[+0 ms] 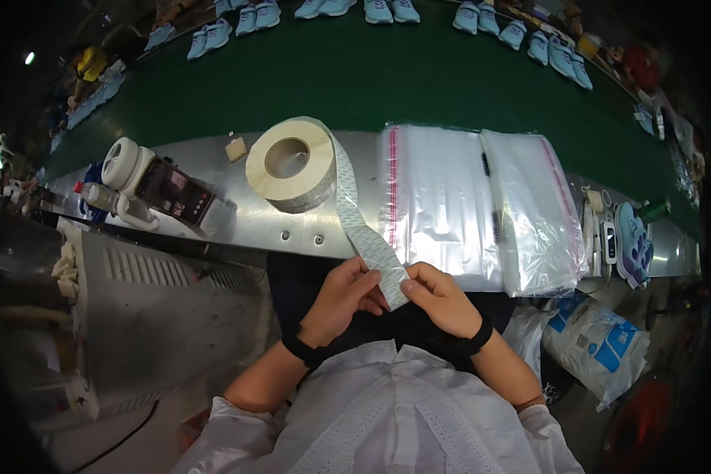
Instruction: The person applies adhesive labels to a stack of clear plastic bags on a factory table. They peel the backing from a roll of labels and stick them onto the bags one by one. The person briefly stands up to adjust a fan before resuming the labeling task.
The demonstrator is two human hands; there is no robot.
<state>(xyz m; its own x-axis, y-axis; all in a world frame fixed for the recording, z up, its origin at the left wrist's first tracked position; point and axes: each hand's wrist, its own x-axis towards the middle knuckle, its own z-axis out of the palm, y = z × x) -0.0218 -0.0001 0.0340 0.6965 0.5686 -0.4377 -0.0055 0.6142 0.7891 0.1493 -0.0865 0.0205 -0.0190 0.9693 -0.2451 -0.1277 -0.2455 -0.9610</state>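
A large roll of labels (321, 189) lies on its side on the metal ledge, its printed strip (361, 231) running down toward me. My left hand (341, 299) pinches the left edge of the strip near its loose end. On the other side, my right hand (442, 299) grips the right edge at the tip, thumb on top. Two stacks of clear plastic bags lie just beyond my right hand: the left stack (438, 205) has a pink seal line on its left, the right stack (533, 213) has one on its right. Some fingertips are hidden under the strip.
A phone (174, 191) leans against a white cup (122, 164) at the left. Past the ledge runs a green conveyor belt (355, 87) with pale blue shoes (258, 16) along its far side. A patterned shoe (633, 245) stands at the right; a plastic sack (600, 344) sits below.
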